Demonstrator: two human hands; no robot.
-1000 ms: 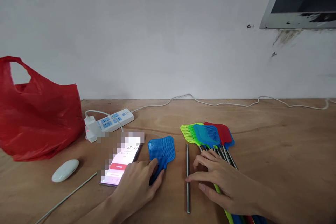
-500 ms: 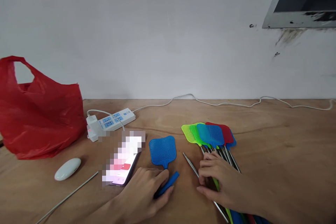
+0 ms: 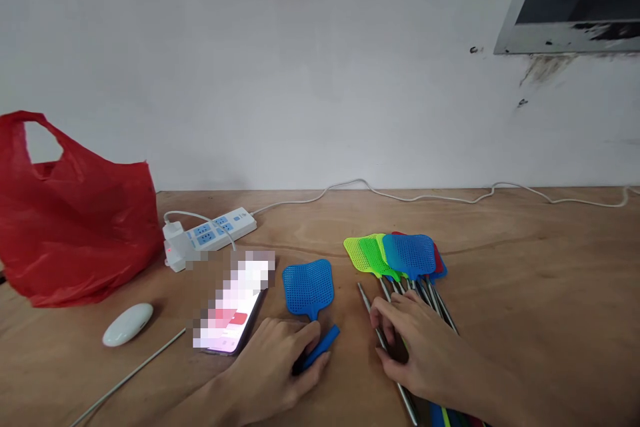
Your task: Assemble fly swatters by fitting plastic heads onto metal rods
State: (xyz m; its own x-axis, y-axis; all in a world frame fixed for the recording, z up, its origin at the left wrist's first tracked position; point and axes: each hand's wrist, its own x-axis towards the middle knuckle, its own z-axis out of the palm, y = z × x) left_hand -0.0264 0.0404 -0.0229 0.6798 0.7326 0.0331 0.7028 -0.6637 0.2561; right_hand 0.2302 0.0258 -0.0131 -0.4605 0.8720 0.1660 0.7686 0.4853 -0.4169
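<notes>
On the wooden table, my left hand [image 3: 277, 367] is closed round a blue plastic handle [image 3: 323, 345], which sticks out between thumb and index finger. Just beyond those fingers lies a blue fly swatter head [image 3: 308, 288], its neck reaching my knuckles. Over to the right, my right hand [image 3: 413, 347] pinches a slim metal rod [image 3: 367, 300] that slants toward the near edge. Beneath and beyond this hand is a pile of fly swatters, with a blue one [image 3: 411, 255] on top and a green one [image 3: 373, 253] at its side. The right palm and wrist hide part of their shafts.
A lit phone [image 3: 237, 310] lies left of my left hand. Farther left are a white oval object [image 3: 127, 325] and a red plastic bag [image 3: 85, 227]. A white power strip [image 3: 220, 229] sits behind, its cable [image 3: 415, 199] running along the wall.
The metal rod has turned steeper with my right hand, which has shifted slightly left. The top blue swatter in the pile has moved a little to the right. My left hand stays nearly still.
</notes>
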